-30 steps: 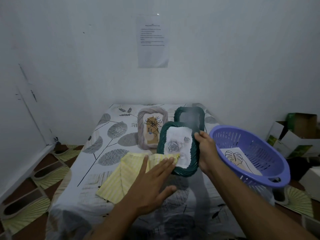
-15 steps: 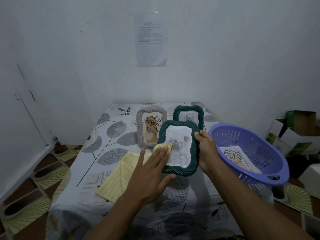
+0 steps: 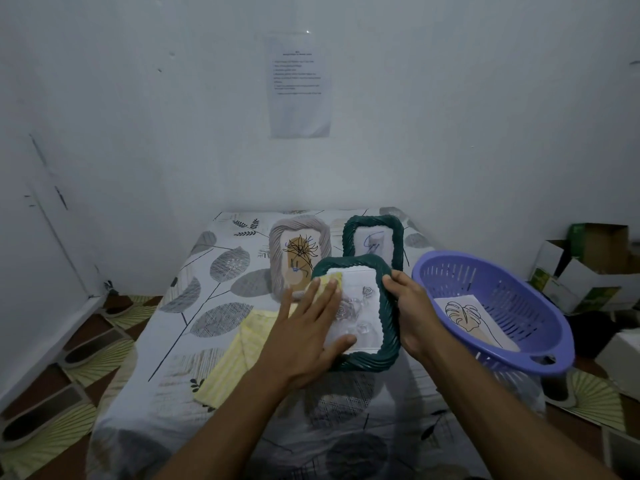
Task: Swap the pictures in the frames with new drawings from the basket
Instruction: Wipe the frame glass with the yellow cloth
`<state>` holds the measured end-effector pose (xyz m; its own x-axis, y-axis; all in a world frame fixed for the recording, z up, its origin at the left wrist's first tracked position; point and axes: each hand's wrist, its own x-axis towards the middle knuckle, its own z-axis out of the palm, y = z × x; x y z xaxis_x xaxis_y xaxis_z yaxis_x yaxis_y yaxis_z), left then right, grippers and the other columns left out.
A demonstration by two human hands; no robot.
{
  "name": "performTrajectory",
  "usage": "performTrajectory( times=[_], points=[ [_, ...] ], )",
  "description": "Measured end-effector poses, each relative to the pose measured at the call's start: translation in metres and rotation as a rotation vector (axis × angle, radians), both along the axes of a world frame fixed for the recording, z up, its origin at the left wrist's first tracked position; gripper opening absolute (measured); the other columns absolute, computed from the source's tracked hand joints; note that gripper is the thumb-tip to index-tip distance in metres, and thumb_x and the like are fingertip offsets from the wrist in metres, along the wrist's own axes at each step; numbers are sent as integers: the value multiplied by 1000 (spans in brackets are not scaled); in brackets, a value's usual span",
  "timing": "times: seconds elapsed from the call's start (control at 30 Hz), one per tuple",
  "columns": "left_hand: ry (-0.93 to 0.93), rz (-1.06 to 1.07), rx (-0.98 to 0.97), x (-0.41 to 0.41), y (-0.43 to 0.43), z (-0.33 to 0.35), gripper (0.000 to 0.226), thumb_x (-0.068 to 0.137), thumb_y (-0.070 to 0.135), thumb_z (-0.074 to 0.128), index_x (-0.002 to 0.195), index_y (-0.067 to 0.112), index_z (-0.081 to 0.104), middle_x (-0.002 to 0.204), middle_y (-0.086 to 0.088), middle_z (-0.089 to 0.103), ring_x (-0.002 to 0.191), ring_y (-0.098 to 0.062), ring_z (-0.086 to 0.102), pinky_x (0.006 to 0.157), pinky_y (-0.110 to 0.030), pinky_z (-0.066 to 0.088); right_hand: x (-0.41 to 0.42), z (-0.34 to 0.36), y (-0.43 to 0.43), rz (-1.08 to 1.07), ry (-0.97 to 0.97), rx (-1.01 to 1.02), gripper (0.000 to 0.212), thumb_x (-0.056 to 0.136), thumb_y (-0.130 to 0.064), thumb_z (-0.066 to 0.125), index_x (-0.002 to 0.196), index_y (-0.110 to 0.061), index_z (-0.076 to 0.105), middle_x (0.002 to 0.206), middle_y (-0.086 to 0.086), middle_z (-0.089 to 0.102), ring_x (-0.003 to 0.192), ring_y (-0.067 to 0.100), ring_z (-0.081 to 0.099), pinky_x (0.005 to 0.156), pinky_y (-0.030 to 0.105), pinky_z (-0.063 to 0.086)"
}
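Currently yellow cloth (image 3: 235, 351) trails on the table. Left hand (image 3: 308, 327), fingers flat, presses the cloth's end onto the tilted green frame (image 3: 367, 362). Right hand (image 3: 415, 313) grips the frame's right edge. Risk: hard wiping twists the frame loose. New drawing (image 3: 467, 317) lies in basket (image 3: 519, 306).

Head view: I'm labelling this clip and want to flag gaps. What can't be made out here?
Wall sheet: print too small to read.
Front green frame: picture's left part hidden under the left hand and yellow cloth.
Rear green frame: bottom hidden behind the front one.
Right hand: fingers curl out of sight behind the frame edge it grips.
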<state>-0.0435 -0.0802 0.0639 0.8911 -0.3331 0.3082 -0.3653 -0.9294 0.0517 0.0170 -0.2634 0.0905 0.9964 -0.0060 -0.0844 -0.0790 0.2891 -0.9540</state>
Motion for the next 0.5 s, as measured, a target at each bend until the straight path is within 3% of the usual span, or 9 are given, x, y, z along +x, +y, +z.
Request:
performTrajectory(
  times=[0.1, 0.2, 0.33, 0.5],
  points=[
    [18, -59, -24, 10, -6, 10, 84, 83, 74, -7, 152, 26, -8, 158, 13, -18, 143, -6, -24, 116, -44, -18, -3, -1, 2, 29, 15, 19, 19, 100, -11, 46, 107, -8, 64, 98, 13, 73, 85, 27, 69, 78, 40, 57],
    [26, -143, -27, 9, -11, 2, 78, 88, 70, -2, 153, 27, -5, 159, 15, -15, 144, -3, -21, 118, -45, -14, -3, -1, 2, 9, 13, -4, 20, 99, -12, 47, 111, -5, 62, 102, 16, 72, 90, 30, 68, 84, 44, 55],
    [53, -31, -117, 5, 5, -29, 81, 83, 74, -13, 151, 30, -10, 157, 16, -19, 143, -5, -24, 118, -44, -14, 1, -1, -6, -110, 6, -87, 17, 99, -14, 49, 104, -10, 64, 101, 15, 71, 88, 31, 67, 81, 46, 55],
    [276, 124, -106, 7, 34, -67, 98, 68, 83, -19, 152, 35, -3, 159, 13, -10, 147, -14, -15, 117, -50, -13, 2, -11, -16, -166, 34, -157, 15, 98, -16, 51, 104, -11, 65, 103, 15, 70, 97, 36, 66, 91, 52, 51]
  ],
)
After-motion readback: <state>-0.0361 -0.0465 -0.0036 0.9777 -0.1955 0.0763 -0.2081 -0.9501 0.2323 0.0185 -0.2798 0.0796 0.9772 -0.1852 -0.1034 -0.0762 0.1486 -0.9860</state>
